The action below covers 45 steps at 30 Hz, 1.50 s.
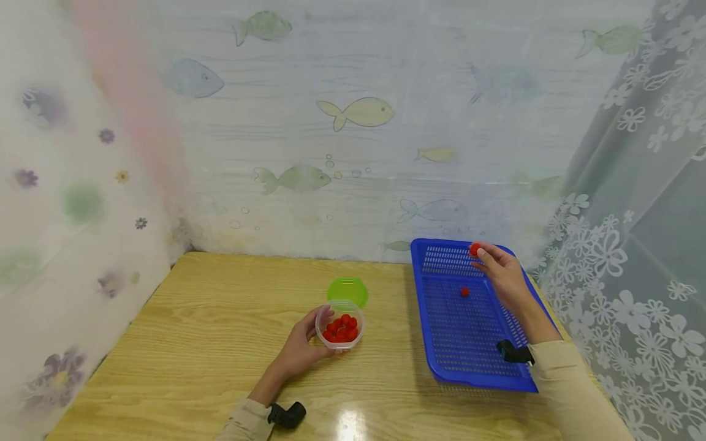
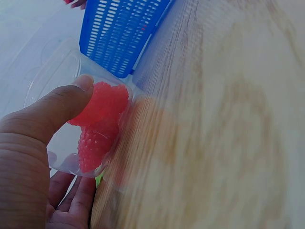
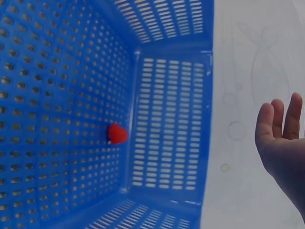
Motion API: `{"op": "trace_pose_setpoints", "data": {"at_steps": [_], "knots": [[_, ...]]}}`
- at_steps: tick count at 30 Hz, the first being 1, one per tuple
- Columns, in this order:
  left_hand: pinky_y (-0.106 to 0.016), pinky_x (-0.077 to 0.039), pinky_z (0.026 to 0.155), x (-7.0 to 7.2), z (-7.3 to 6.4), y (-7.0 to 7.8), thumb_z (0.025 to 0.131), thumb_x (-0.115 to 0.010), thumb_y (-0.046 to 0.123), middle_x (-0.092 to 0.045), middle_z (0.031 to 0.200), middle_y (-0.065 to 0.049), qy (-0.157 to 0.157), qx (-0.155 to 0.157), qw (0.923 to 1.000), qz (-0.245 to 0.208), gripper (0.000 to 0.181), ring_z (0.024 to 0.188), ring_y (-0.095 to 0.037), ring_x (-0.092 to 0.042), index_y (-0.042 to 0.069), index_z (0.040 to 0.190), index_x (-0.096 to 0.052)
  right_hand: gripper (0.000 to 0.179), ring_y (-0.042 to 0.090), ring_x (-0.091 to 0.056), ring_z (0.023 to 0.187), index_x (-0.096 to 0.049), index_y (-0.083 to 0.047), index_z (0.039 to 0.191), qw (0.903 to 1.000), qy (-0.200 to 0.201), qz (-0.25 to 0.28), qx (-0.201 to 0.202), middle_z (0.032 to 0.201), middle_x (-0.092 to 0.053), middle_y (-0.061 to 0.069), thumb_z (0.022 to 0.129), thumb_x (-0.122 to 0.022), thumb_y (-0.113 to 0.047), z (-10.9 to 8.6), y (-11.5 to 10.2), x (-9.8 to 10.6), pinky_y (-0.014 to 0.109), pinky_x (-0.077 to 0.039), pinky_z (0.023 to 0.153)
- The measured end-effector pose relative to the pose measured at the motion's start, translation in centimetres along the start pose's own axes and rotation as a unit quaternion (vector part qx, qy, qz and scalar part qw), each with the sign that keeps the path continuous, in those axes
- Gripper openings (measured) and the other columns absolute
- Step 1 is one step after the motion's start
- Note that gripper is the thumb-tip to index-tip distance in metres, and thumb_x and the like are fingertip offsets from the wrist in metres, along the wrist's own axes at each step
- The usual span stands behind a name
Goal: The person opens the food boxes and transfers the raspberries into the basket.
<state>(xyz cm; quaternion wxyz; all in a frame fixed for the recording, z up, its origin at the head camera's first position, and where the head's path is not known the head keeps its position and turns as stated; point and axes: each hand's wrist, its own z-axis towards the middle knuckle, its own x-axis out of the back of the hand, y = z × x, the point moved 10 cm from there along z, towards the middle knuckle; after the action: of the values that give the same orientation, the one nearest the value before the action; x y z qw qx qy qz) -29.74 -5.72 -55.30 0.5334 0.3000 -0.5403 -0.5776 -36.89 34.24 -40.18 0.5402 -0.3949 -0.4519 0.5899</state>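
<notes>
My left hand (image 1: 303, 346) grips a small clear plastic container (image 1: 324, 313), thumb on the near side and fingers round the far side. Several red raspberries (image 1: 342, 331) lie inside it; their bumpy surface shows through the wall in the left wrist view. Over the right part of a blue slotted basket (image 1: 421, 318), my right hand (image 1: 503, 275) pinches one raspberry (image 1: 475, 249) between thumb and fingertips. That berry is out of sight in the right wrist view. Another raspberry (image 3: 117, 134) sits alone on the basket floor, close to its far wall.
Just behind the container, a green lid (image 1: 349, 291) lies on the wooden table (image 1: 220, 306). A fish-patterned curtain (image 1: 353, 202) hangs along the table's back edge. Lacy grey fabric (image 1: 623, 275) borders the right side, near the basket.
</notes>
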Motion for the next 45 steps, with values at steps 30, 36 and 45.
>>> {"op": "trace_pose_setpoints", "data": {"at_steps": [30, 36, 45], "knots": [[-0.022, -0.038, 0.114, -0.2, 0.0, 0.2, 0.076, -0.089, 0.008, -0.055, 0.147, -0.014, 0.001, 0.011, 0.9999, -0.003, 0.092, 0.139, -0.028, -0.050, 0.006, 0.154, -0.041, 0.029, 0.006, -0.066, 0.109, -0.061, -0.003, 0.131, 0.9978, -0.013, 0.064, 0.011, 0.118, -0.069, -0.006, 0.107, -0.050, -0.015, -0.1, -1.2, -0.3, 0.019, -0.054, 0.094], [-0.027, -0.040, 0.114, 0.1, 0.0, 0.2, 0.076, -0.089, 0.008, -0.055, 0.146, -0.015, 0.006, 0.001, 1.0000, -0.002, 0.090, 0.138, -0.032, -0.051, 0.004, 0.153, -0.042, 0.032, 0.009, -0.063, 0.118, -0.061, -0.007, 0.134, 0.9930, -0.092, 0.059, 0.045, 0.125, -0.066, -0.004, 0.111, -0.042, -0.017, -1.5, -5.1, -5.1, 0.022, -0.052, 0.100], [-0.049, -0.037, 0.116, 0.0, 0.0, 0.3, 0.077, -0.089, 0.008, -0.053, 0.147, -0.020, -0.001, -0.013, 0.9999, -0.007, 0.091, 0.139, -0.035, -0.049, 0.003, 0.154, -0.041, 0.030, 0.012, -0.065, 0.110, -0.065, -0.005, 0.127, 0.9848, -0.160, 0.017, 0.066, 0.117, -0.068, -0.003, 0.111, -0.041, -0.015, -4.6, -9.1, -12.9, 0.025, -0.055, 0.097]]}}
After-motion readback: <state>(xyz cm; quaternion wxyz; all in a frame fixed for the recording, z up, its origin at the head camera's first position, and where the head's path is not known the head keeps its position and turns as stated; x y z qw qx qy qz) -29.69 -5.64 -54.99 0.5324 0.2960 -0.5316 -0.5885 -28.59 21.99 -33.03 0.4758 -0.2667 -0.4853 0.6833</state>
